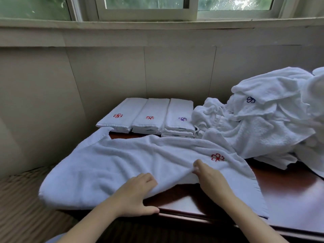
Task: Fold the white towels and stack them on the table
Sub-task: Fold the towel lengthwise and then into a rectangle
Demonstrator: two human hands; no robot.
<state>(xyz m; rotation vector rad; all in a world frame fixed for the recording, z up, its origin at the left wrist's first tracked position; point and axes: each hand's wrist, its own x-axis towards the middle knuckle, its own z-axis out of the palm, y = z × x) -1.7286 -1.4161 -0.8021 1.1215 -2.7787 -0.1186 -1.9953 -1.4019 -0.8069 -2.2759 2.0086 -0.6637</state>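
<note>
A white towel with a red flower emblem lies spread and rumpled across the dark wooden table, its left end hanging past the table's edge. My left hand grips the towel's near edge, fingers curled into the cloth and thumb on the table edge. My right hand pinches a fold of the same towel just below the emblem. Three stacks of folded white towels stand side by side at the back of the table.
A big heap of unfolded white towels fills the right side of the table and rises high. A panelled wall and a window sill run behind. A striped carpet lies to the left, below the table.
</note>
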